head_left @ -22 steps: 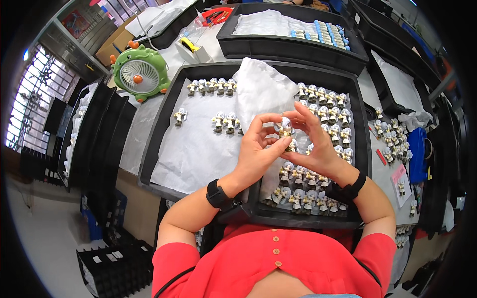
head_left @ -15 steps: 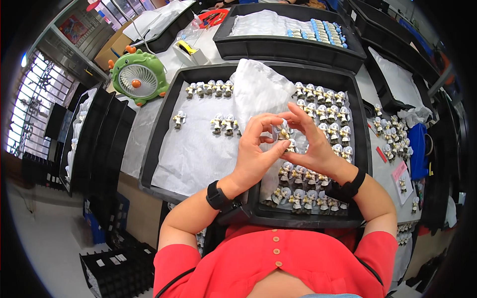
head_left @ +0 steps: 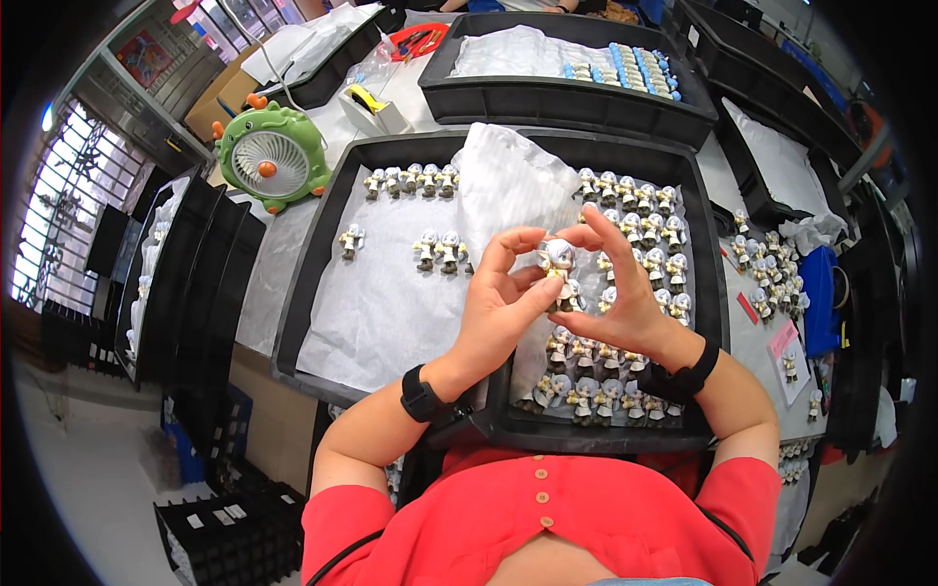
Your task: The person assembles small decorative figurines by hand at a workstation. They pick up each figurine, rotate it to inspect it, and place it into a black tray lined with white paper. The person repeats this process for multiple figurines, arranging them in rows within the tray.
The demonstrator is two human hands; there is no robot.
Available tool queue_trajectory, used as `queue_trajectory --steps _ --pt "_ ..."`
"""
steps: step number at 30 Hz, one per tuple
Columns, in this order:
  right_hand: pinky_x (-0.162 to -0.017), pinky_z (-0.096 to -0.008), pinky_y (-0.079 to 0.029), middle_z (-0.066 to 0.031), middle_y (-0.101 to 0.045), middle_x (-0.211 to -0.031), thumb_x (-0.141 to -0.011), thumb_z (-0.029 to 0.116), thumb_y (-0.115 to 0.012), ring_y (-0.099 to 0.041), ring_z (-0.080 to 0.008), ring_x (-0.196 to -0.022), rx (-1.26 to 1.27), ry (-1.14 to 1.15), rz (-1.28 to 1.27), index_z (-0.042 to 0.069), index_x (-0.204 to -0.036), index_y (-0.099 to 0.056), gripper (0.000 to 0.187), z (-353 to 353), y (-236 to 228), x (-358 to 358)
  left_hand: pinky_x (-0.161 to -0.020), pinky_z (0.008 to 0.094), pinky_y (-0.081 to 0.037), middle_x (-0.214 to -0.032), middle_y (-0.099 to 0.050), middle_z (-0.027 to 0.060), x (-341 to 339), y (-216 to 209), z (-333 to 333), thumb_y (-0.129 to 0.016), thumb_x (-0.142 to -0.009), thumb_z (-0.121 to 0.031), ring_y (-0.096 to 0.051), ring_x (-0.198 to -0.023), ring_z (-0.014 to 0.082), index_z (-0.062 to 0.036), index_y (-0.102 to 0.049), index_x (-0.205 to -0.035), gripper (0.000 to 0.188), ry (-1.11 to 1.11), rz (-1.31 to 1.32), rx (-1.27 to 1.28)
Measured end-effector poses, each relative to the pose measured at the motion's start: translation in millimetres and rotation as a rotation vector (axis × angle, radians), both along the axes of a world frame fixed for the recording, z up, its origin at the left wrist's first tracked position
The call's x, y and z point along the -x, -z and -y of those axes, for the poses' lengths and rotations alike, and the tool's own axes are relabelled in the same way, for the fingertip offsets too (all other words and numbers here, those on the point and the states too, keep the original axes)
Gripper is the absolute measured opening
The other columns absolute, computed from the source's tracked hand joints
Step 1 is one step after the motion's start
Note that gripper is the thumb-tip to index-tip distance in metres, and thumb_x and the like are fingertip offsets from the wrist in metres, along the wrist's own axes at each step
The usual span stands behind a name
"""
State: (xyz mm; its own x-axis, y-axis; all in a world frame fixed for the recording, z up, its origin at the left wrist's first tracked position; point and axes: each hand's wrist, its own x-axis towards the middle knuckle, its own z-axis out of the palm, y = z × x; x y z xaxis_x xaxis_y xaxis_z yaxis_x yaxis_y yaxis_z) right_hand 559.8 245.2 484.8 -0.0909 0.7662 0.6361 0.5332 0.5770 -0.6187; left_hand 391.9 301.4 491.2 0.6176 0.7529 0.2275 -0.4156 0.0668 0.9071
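Note:
Above a black tray (head_left: pixel 305 293) I hold a small figurine (head_left: pixel 559 256) with pale hair, a white-and-gold outfit and a dark base. My left hand (head_left: pixel 496 308) pinches it between thumb and fingers. Around its right side curves my right hand (head_left: pixel 633 308), fingers spread and index finger raised apart from the head. The right thumb is close to the base; whether it touches is unclear. Rows of similar figurines (head_left: pixel 584 398) lie on white lining below and to the right of my hands. Several more figurines (head_left: pixel 427 180) are at the tray's back left.
A folded white sheet (head_left: pixel 508 181) rises behind my hands. A green fan (head_left: pixel 269 156) and a tape dispenser (head_left: pixel 376 112) stand to the back left. Another black tray (head_left: pixel 567 105) lies beyond. Loose figurines (head_left: pixel 767 264) sit on the table at right, near a blue container (head_left: pixel 823 298).
The figurine now shows more fully, standing upright between my hands. My right index finger has come away from its head, and the right hand has shifted slightly lower and to the right.

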Motion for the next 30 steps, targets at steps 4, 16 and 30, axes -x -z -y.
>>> queue_trajectory --steps 4,16,30 --pt "-0.093 -0.0370 -0.041 -0.0116 -0.053 -0.116 -0.058 0.009 -0.082 -0.053 -0.0229 -0.105 -0.034 0.012 0.030 0.006 -0.142 -0.021 0.104 0.1 -2.4 -2.1 -0.086 0.0283 -0.047 -0.122 -0.045 0.0080 4.1 -1.3 -2.2 -0.058 -0.087 -0.006 -0.053 -0.109 0.0175 -0.0028 -0.039 -0.128 0.044 0.083 -0.001 0.073" --pt "-0.091 -0.0365 -0.043 -0.0123 -0.052 -0.114 -0.059 0.010 -0.081 -0.053 -0.0247 -0.106 -0.009 0.015 -0.006 0.006 -0.140 -0.026 0.099 -2.2 -2.3 -3.1 -0.086 0.0288 -0.047 -0.124 -0.044 0.0080 2.7 -1.1 -6.7 -0.055 -0.089 -0.008 -0.053 -0.110 0.0168 -0.0037 -0.040 -0.128 0.042 0.181 0.046 0.264" --pt "-0.093 -0.0393 -0.041 -0.0133 -0.049 -0.120 -0.064 0.017 -0.080 -0.049 -0.0262 -0.112 0.135 0.037 -0.004 0.012 -0.143 -0.023 0.098 -4.2 4.3 -3.5 -0.084 0.0309 -0.050 -0.124 -0.046 0.0069 3.0 12.8 -17.2 -0.055 -0.090 -0.008 -0.054 -0.108 0.0181 -0.0045 -0.039 -0.131 0.044 0.213 0.068 0.405"
